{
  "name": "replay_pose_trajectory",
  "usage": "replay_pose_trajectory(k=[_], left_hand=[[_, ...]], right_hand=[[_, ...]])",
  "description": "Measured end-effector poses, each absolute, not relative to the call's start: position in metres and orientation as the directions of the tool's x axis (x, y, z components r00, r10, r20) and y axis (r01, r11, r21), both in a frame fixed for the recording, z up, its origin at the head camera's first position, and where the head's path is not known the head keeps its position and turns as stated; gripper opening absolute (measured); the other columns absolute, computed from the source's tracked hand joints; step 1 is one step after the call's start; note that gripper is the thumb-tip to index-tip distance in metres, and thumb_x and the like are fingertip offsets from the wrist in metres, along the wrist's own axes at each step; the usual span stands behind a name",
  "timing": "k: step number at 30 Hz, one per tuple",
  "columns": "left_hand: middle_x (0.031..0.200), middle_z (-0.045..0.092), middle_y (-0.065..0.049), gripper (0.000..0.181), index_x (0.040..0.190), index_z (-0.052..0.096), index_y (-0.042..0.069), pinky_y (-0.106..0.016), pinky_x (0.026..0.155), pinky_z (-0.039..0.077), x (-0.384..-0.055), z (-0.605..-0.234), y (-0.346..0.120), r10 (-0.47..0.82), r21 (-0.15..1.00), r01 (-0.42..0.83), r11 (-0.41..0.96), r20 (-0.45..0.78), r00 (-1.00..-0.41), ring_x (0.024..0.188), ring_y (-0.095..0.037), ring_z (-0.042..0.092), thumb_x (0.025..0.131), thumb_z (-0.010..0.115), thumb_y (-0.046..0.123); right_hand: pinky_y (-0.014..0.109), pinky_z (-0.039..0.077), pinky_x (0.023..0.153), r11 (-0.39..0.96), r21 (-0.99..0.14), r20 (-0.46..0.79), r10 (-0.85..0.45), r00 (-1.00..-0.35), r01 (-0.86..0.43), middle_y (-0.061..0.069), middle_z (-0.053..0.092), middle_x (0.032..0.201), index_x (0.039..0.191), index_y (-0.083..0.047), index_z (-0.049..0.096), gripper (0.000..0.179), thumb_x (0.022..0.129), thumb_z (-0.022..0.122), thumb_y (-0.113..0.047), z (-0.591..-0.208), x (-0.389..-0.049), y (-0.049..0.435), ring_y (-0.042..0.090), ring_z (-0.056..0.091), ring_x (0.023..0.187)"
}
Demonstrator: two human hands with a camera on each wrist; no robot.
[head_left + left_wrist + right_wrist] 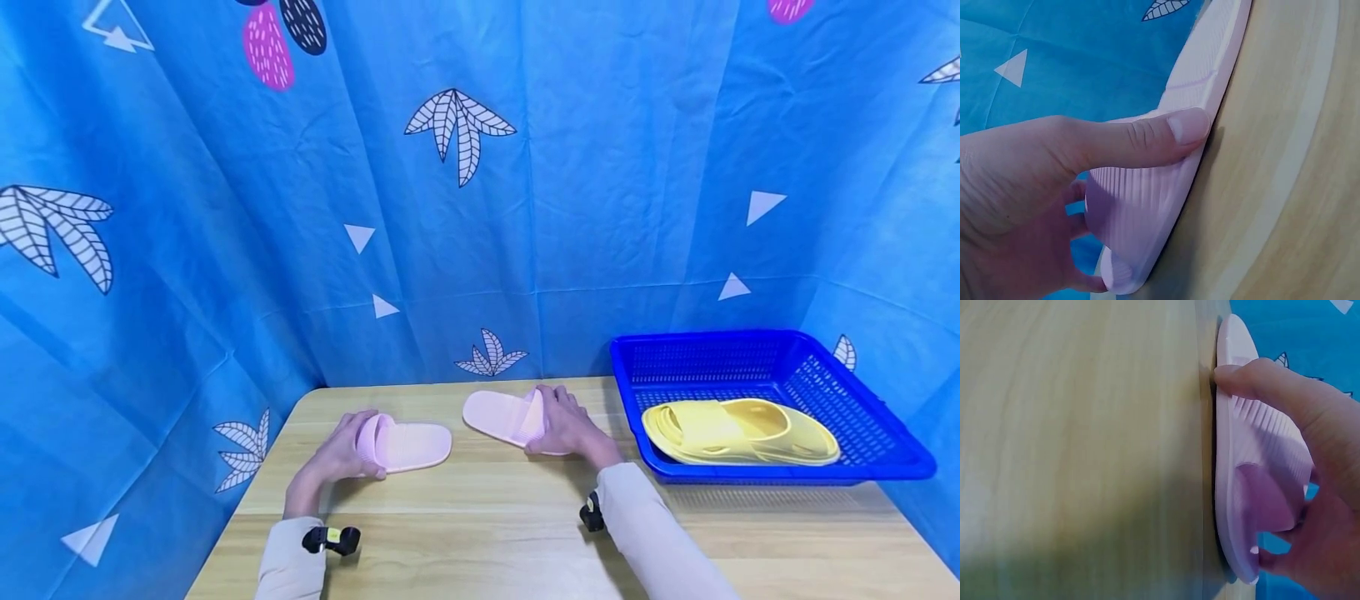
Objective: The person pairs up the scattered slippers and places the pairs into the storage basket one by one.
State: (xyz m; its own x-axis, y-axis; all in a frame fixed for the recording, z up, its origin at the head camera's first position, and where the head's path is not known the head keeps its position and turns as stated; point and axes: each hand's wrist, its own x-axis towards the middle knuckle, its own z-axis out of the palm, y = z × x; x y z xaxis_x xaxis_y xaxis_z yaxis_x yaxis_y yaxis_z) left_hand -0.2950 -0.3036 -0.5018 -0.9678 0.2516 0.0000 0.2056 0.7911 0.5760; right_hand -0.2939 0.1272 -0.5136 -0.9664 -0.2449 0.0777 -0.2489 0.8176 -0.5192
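Two pink slippers with ribbed straps are on the wooden table, heel ends facing each other. My left hand point(339, 452) grips the left pink slipper point(422, 444) around its strap end. In the left wrist view, the thumb point(1188, 127) presses the sole's near edge, while the other fingers are partly hidden behind the strap. My right hand point(562, 425) holds the right pink slipper point(491, 413), which lies slightly farther back and angled. The right wrist view has the thumb point(1230, 376) on that slipper's side edge and the fingers curled round its far side.
At the right stands a blue perforated basket point(772, 337) with yellow slippers point(780, 433) in it. A blue patterned curtain point(585, 208) hangs behind the wooden table point(465, 533) and along both sides. Each wrist wears a small black camera.
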Motion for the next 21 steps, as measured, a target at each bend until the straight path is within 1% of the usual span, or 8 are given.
replay_pose_trajectory(k=[6,11,14,17,21], left_hand=[[0.139,0.047,-0.022,0.113,0.151,0.045,0.007,-0.064,0.101,0.043,-0.29,-0.506,-0.306,0.241,0.571,0.217,0.792,0.034,-0.97,0.121,-0.039,0.05,0.057,0.102,0.034],[0.139,0.049,-0.021,0.111,0.151,0.044,0.009,-0.067,0.095,0.042,-0.286,-0.504,-0.306,0.225,0.549,0.227,0.804,0.072,-0.972,0.12,-0.039,0.05,0.06,0.1,0.039],[0.138,0.051,-0.02,0.109,0.151,0.044,0.012,-0.067,0.091,0.041,-0.284,-0.502,-0.305,0.214,0.545,0.227,0.807,0.087,-0.973,0.12,-0.039,0.049,0.061,0.099,0.042],[0.138,0.051,-0.019,0.109,0.151,0.045,0.014,-0.065,0.091,0.042,-0.281,-0.5,-0.305,0.208,0.55,0.237,0.801,0.116,-0.971,0.12,-0.038,0.049,0.061,0.099,0.043],[0.141,0.05,-0.017,0.11,0.153,0.046,0.016,-0.063,0.094,0.044,-0.277,-0.496,-0.304,0.201,0.561,0.261,0.786,0.168,-0.965,0.121,-0.038,0.047,0.06,0.1,0.042]], right_hand=[[0.059,0.043,0.099,0.814,-0.526,0.082,-0.24,-0.967,-0.246,0.018,0.052,0.133,0.154,-0.003,0.035,0.112,0.064,0.093,-0.038,-0.512,-0.287,0.128,0.033,0.05,0.113],[0.061,0.044,0.098,0.814,-0.526,0.095,-0.232,-0.968,-0.247,0.018,0.052,0.136,0.154,-0.007,0.036,0.112,0.064,0.093,-0.042,-0.508,-0.282,0.131,0.033,0.051,0.114],[0.059,0.045,0.094,0.807,-0.527,0.126,-0.239,-0.963,-0.269,0.017,0.053,0.134,0.154,-0.007,0.038,0.111,0.063,0.093,-0.042,-0.505,-0.278,0.132,0.031,0.052,0.112],[0.056,0.046,0.091,0.798,-0.53,0.152,-0.243,-0.958,-0.286,0.016,0.054,0.132,0.154,-0.007,0.038,0.111,0.064,0.093,-0.041,-0.502,-0.273,0.133,0.03,0.051,0.109],[0.056,0.046,0.091,0.803,-0.519,0.183,-0.232,-0.955,-0.294,0.018,0.053,0.134,0.156,-0.006,0.035,0.114,0.064,0.094,-0.04,-0.499,-0.269,0.134,0.033,0.052,0.11]])
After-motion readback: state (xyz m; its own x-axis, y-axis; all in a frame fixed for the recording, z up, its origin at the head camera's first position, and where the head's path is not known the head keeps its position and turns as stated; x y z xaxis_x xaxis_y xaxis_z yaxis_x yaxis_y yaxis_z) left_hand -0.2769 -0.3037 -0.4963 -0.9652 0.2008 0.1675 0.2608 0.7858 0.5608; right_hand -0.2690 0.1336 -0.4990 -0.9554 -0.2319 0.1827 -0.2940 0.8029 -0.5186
